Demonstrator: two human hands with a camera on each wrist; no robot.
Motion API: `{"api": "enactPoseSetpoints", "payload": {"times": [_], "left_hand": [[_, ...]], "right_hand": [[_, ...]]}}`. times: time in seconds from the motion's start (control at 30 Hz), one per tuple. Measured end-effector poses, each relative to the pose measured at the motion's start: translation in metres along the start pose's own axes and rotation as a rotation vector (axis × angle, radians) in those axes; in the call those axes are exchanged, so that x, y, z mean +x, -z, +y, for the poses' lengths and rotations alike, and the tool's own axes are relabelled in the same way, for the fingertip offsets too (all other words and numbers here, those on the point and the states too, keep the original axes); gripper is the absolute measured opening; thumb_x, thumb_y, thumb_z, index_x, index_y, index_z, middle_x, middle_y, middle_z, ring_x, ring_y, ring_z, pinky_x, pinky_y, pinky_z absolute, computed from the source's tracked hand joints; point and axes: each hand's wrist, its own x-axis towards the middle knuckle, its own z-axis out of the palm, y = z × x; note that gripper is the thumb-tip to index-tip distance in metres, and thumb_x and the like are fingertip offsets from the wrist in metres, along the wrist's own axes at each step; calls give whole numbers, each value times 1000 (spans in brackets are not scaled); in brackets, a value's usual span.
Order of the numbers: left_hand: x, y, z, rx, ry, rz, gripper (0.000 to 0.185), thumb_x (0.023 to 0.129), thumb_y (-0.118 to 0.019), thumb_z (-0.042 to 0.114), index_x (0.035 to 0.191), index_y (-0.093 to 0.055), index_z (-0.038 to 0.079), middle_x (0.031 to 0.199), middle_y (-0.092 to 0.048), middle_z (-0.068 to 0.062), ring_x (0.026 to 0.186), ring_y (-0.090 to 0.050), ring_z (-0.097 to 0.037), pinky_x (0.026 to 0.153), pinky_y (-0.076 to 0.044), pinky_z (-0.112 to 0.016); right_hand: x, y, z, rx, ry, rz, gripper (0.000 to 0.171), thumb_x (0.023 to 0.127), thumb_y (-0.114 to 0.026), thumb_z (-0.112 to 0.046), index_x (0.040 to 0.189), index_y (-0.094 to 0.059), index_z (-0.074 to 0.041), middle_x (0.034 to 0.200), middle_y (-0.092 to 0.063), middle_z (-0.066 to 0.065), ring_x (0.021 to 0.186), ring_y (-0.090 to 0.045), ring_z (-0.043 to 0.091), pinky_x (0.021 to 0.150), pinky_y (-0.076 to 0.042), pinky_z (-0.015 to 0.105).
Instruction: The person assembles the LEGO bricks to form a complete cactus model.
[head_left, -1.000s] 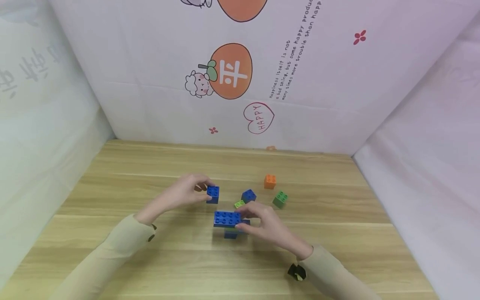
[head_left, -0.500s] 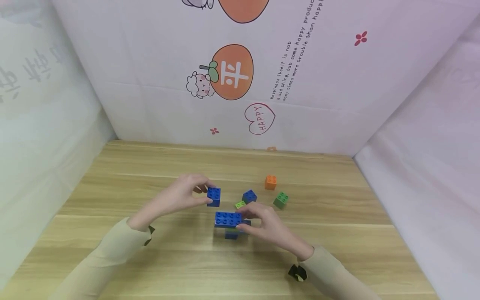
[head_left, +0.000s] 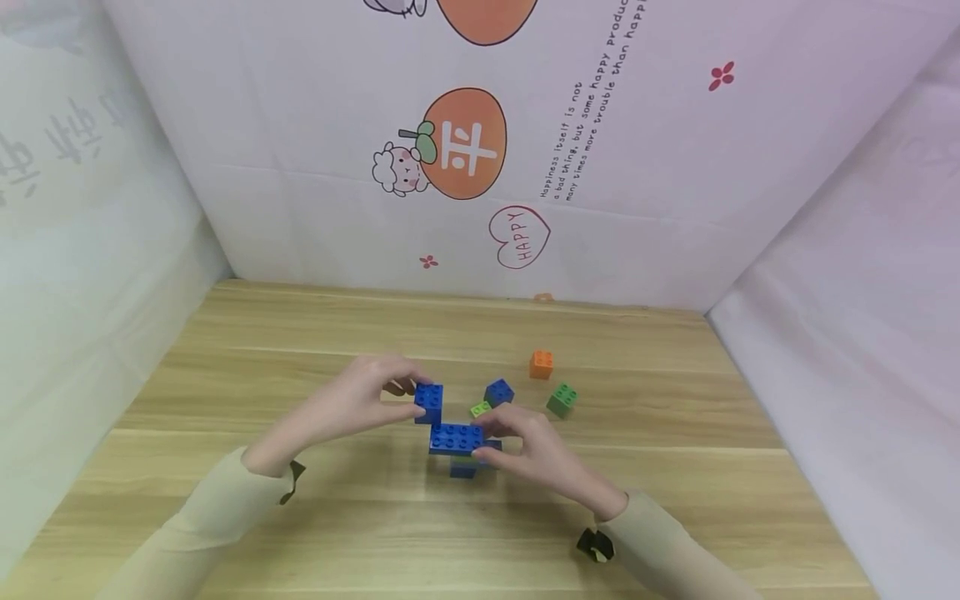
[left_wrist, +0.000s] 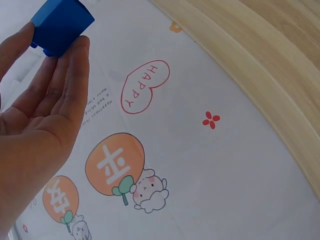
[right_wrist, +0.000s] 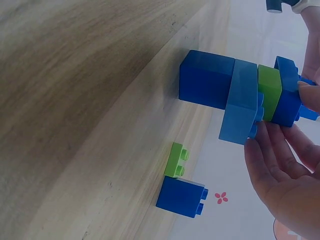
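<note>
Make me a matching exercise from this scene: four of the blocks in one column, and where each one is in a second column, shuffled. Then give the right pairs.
Things:
1. small blue block
2. orange block
3. long blue block
4. lime green block

Places:
A. on top of the stack that the right hand steadies
B. alone on the table, farthest back
C. pinched in the left hand above the table
D. flat on the table just behind the stack

Pairs: 1-C, 2-B, 3-A, 4-D
</note>
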Motion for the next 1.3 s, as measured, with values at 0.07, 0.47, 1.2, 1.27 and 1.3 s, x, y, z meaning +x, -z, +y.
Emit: {"api": "enactPoseSetpoints", "payload": {"times": [0.07,0.47,1.2,1.27,1.3], "left_hand": [[-1,0,1,-6,-3,-5,27,88,-75,14,114,-70,9,108,-74,-4,92,-71,-15,82,-62,-27],[-8,-3,7,17,-45,-6,30,86,-77,17,114,-70,9,105,-74,-1,90,-71,-17,80,-60,-23],[-11,-8,12,-31,-17,-46,31,85,-78,16,113,-70,8,106,-75,-4,91,-72,-19,80,-60,-22],[-11,-9,12,-30,-17,-47,31,85,-78,17,113,-70,8,106,-75,-4,91,-72,-18,80,-60,-22],[-11,-9,12,-30,-14,-48,31,85,-78,18,113,-70,8,106,-75,-4,91,-72,-17,81,-60,-22]], "right_hand": [[0,0,0,1,-1,-1,33,91,-73,-27,119,-66,-10,110,-71,3,100,-70,17,89,-61,34],[1,-1,1,10,6,-1,34,91,-72,-28,119,-66,-11,109,-71,3,100,-70,16,89,-61,33],[0,-1,3,13,19,1,34,91,-72,-28,119,-66,-10,110,-71,4,100,-71,17,89,-61,31],[0,-2,4,15,19,-1,34,91,-72,-28,120,-66,-10,111,-71,4,100,-70,17,89,-61,32],[0,-2,4,16,19,-2,34,91,-71,-28,120,-65,-10,111,-71,4,100,-70,17,89,-61,32]]}}
